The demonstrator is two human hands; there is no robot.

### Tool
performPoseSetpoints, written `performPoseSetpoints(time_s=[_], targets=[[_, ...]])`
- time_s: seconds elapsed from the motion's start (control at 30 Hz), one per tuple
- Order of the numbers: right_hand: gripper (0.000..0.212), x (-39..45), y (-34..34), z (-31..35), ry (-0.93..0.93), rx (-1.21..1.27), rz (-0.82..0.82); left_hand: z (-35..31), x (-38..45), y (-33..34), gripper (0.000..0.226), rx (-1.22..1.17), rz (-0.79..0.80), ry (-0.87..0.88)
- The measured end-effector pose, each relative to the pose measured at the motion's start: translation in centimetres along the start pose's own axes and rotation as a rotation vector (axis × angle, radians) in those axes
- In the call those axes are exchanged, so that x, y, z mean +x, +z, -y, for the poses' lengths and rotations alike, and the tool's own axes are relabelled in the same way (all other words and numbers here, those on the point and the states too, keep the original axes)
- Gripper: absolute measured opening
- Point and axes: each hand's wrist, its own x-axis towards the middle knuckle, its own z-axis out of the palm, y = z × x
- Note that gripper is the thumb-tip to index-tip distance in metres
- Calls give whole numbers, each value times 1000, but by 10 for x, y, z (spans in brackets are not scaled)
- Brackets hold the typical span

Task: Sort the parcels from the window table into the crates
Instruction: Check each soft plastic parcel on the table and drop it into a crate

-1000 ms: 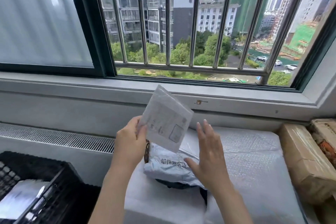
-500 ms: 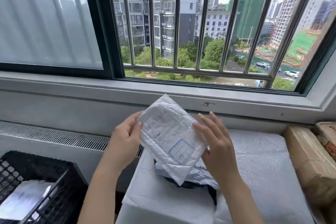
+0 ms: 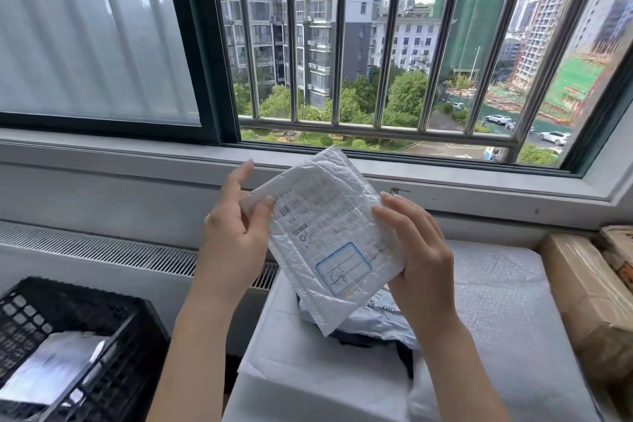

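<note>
I hold a white bubble mailer (image 3: 329,236) up in front of the window sill, its shipping label with a blue-framed box facing me. My left hand (image 3: 236,233) pinches its upper left edge between thumb and fingers. My right hand (image 3: 418,250) grips its right edge, fingers curled behind it. Below the mailer a grey plastic parcel (image 3: 376,319) lies on the window table (image 3: 496,319), which is covered in white bubble wrap. A black plastic crate (image 3: 113,346) stands at the lower left with a white parcel (image 3: 51,367) inside.
Brown cardboard boxes (image 3: 589,298) stand at the table's right end. A radiator grille (image 3: 102,250) runs along the wall under the sill. Barred window (image 3: 376,44) directly ahead.
The mailer has been raised and turned so the label faces me more squarely. My right hand went from open beside it to gripping its right edge.
</note>
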Motion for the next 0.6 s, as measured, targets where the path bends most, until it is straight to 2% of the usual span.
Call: performPoseSetpoints(time_s=[0.07, 0.13, 0.2, 0.3, 0.37, 0.43, 0.5, 0.6], targets=[[34, 0, 4, 4, 24, 21, 12, 3, -3, 4, 52, 184, -61, 61], [34, 0, 12, 11, 77, 15, 29, 7, -9, 8, 48, 396, -143, 198], [34, 0, 23, 19, 139, -7, 61, 12, -19, 6, 47, 481, -141, 247], [37, -5, 46, 34, 229, 40, 147, 23, -39, -8, 69, 532, 55, 224], [49, -12, 63, 51, 270, 101, 251, 36, -56, -24, 77, 576, 122, 166], [54, -22, 82, 73, 270, 173, 349, 53, -74, -42, 69, 668, 102, 104], [55, -31, 100, 101, 239, 247, 431, 69, -93, -65, 50, 773, 25, 82], [57, -44, 123, 145, 198, 343, 518, 86, -118, -110, 53, 865, -122, 35]])
